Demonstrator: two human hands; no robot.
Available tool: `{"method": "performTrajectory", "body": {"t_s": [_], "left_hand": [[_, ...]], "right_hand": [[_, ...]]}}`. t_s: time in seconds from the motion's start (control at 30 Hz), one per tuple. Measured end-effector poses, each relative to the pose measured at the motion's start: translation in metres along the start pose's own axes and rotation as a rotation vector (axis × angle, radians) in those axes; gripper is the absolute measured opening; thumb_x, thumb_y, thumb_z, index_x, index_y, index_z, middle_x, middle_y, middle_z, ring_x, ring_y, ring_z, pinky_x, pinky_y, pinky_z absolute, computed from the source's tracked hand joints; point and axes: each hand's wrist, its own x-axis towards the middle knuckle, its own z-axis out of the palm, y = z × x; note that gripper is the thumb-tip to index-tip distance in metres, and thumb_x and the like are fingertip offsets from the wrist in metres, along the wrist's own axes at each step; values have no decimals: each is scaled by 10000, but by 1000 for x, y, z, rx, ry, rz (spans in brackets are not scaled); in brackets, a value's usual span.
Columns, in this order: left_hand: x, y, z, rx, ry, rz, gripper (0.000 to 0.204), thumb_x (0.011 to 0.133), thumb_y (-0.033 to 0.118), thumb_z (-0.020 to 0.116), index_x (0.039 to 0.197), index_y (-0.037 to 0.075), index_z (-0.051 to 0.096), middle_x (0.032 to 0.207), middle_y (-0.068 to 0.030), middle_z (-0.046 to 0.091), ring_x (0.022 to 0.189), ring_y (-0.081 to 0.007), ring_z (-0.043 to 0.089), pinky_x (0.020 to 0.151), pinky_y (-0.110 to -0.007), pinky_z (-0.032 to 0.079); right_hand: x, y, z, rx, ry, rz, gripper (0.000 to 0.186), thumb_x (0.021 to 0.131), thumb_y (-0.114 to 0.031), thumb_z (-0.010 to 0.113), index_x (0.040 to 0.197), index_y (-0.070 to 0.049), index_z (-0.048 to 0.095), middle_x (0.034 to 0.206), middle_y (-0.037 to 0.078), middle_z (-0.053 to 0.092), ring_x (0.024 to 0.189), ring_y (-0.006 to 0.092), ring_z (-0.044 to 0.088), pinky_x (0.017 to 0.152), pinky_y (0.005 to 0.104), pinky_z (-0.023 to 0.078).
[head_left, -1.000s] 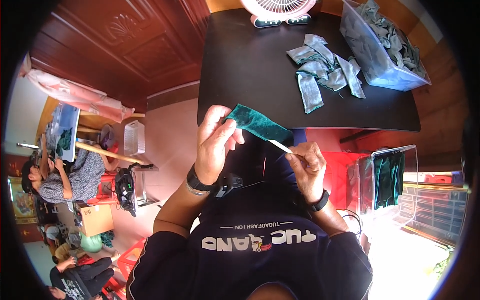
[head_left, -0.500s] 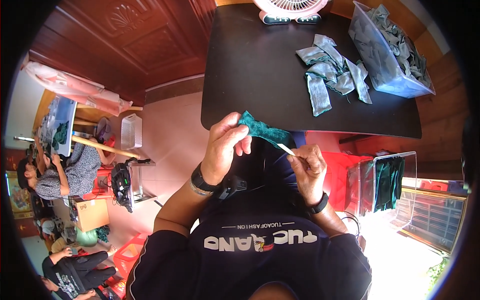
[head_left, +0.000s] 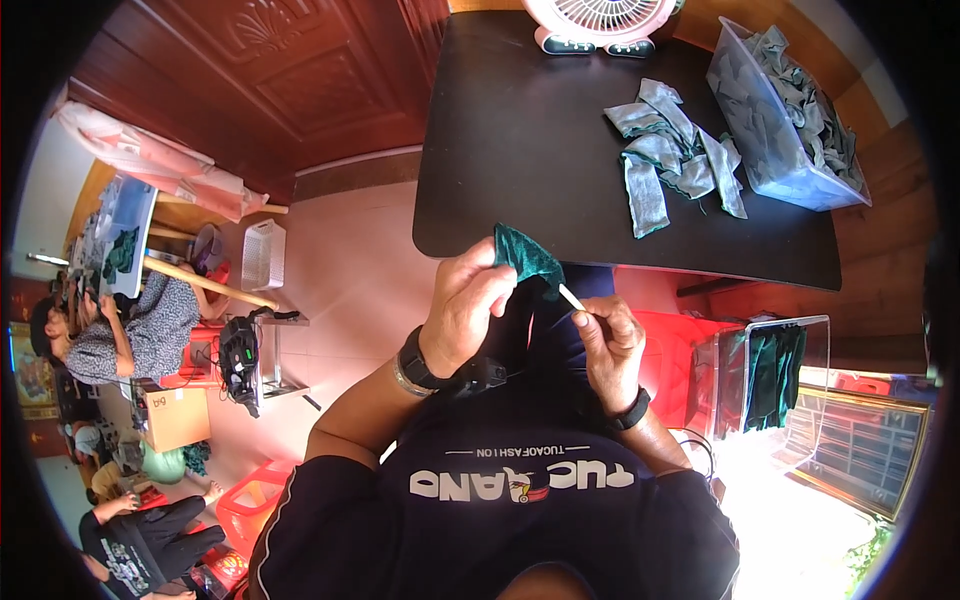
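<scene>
A small piece of dark green velvety fabric hangs in front of me, just off the table's near edge. My left hand pinches its left end between thumb and fingers. Between the thumb and fingers of my right hand is a thin pale stick, its far end at the fabric's lower right corner, seemingly inside it; how deep it goes is hidden. On the table lies a loose pile of grey-green fabric strips with green edges.
The dark table bears a pink fan and a clear bin of grey-green pieces. Right of me, a clear box holds dark green fabric. At left, a person works at another table; a second person sits lower left.
The green fabric has gone from stretched out to bunched and shorter along the stick. My hands are closer together, the left one having moved slightly right.
</scene>
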Motion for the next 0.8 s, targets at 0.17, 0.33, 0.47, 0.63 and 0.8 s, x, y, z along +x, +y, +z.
{"method": "performTrajectory", "body": {"t_s": [0.17, 0.33, 0.47, 0.63, 0.8], "left_hand": [[-1, -7, -19, -2, -71, 54, 228, 830, 172, 464, 798, -11, 596, 613, -9, 489, 550, -71, 429, 520, -215, 333], [8, -7, -19, -5, 162, 485, 408, 855, 352, 482, 1047, -2, 547, 1012, -129, 563, 910, -176, 531, 750, -268, 408], [13, -9, 2, -190, -38, 343, 452, 884, 343, 500, 1178, 2, 462, 1087, -85, 551, 1018, -135, 482, 907, -267, 332], [10, -15, 19, -325, 58, 257, 190, 951, 211, 438, 991, 29, 474, 859, -9, 499, 784, -41, 461, 719, -200, 394], [5, -11, 32, -254, 151, 259, 233, 962, 256, 450, 1037, 36, 457, 844, -25, 501, 647, -34, 470, 536, -151, 379]], "right_hand": [[-5, 4, 2, 102, -50, 121, 66, 844, -43, 652, 902, -26, 625, 755, 24, 585, 628, 75, 506, 562, 212, 413], [-3, 8, -7, 440, -197, 426, 137, 906, -173, 604, 915, -42, 644, 680, -27, 550, 564, 26, 444, 509, 175, 361], [-1, 3, -4, 440, -302, 463, 199, 923, -223, 579, 923, -35, 643, 643, -27, 542, 532, 23, 428, 492, 172, 355], [1, 0, 0, 528, -435, 577, 306, 969, -315, 477, 909, -62, 638, 589, -26, 501, 489, 28, 386, 451, 175, 295], [-1, 2, 10, 638, -464, 587, 329, 976, -337, 450, 905, -61, 613, 567, -25, 460, 474, 37, 348, 439, 184, 265]]}}
